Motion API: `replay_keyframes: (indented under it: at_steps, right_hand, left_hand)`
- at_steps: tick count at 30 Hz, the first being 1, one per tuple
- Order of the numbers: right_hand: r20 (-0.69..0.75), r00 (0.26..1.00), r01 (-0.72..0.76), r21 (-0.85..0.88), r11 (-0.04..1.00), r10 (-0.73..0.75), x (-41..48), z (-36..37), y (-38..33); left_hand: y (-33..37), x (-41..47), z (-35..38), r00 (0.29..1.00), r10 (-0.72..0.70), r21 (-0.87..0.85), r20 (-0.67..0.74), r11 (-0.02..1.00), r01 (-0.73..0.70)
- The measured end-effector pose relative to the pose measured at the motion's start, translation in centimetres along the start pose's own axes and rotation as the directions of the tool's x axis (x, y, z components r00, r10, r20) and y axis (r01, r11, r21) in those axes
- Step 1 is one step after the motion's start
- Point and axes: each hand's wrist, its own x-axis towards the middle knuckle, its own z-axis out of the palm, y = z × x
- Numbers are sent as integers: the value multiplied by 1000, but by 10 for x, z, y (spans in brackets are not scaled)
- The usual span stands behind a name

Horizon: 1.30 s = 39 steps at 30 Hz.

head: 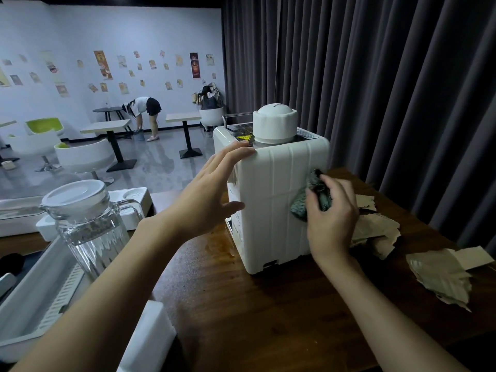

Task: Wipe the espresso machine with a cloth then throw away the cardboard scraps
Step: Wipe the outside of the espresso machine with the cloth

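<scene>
Some cardboard scraps (375, 232) hide behind right hand (331, 218) gripping cloth (300, 209); left hand (212, 194) rests flat on espresso machine (271, 181).

The right hand (331, 218) is covering much of the cloth (300, 209) and part of the scraps (375, 228). The machine (271, 197) is facing away, hiding its front. Its yellow label (243, 137) and the wall posters (103, 64) are showing too small to read. The left edge is cutting off the tray (26, 312).

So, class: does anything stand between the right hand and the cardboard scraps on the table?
Nothing visible does. The scraps lie on the table just right of the right hand, beside the machine. But that hand grips the cloth.
</scene>
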Motion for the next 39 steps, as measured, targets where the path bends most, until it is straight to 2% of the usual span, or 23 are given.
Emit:
replay_keyframes:
  at_steps: [5,10,14,21,26,30,34,39]
  right_hand:
    - [114,985,124,67,990,-131,-32,18,-35]
    - [243,929,254,123,959,-278,-39,21,-50]
    - [226,943,228,96,969,-244,-24,13,-40]
    - [18,999,39,28,999,-40,23,-5,-12]
    - [-21,1000,21,19,1000,-21,23,-1,-20]
    - [50,992,114,58,992,-117,3,12,-49]
    - [177,949,243,119,963,-262,-13,21,-74]
    - [245,917,298,102,949,-314,-2,14,-69]
  left_hand:
    - [0,0,1,1000,3,-16,-14,1000,-4]
    - [-1,0,0,1000,20,-14,-10,1000,-20]
    - [0,0,-2,1000,17,-26,-7,1000,-17]
    - [0,1,-1,1000,-13,-20,0,1000,13]
    - [-2,0,0,1000,-16,-13,-5,1000,16]
    - [-3,1,1,1000,-11,-18,-12,1000,11]
    - [-3,0,2,999,3,-55,-32,998,-5]
    - [-2,0,1,1000,-4,-53,-27,999,3]
